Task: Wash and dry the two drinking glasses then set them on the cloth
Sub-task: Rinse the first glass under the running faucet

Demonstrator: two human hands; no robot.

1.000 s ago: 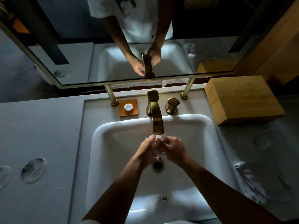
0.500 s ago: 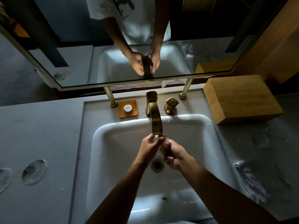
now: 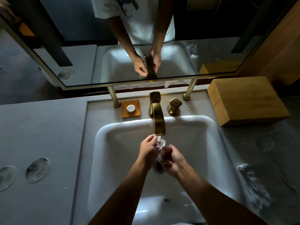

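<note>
Under the brass spout [image 3: 158,122], over the middle of the white sink [image 3: 201,137], a drinking glass [image 3: 160,143] is held between both hands with a thin stream of water falling onto it. A second ago the hands were pressed close together and hid it almost wholly; now they have drawn slightly apart and the clear, wet glass shows between them. The left hand [image 3: 148,149] curls its fingers round the glass from the left, while the right hand [image 3: 172,159], lower than before and nearer the drain [image 3: 158,167], grips its lower end. The cloth [image 3: 253,184] lies crumpled on the counter well to the right of the sink, as before. The soap dish [image 3: 130,108] and the wooden box [image 3: 246,101] have not moved
</note>
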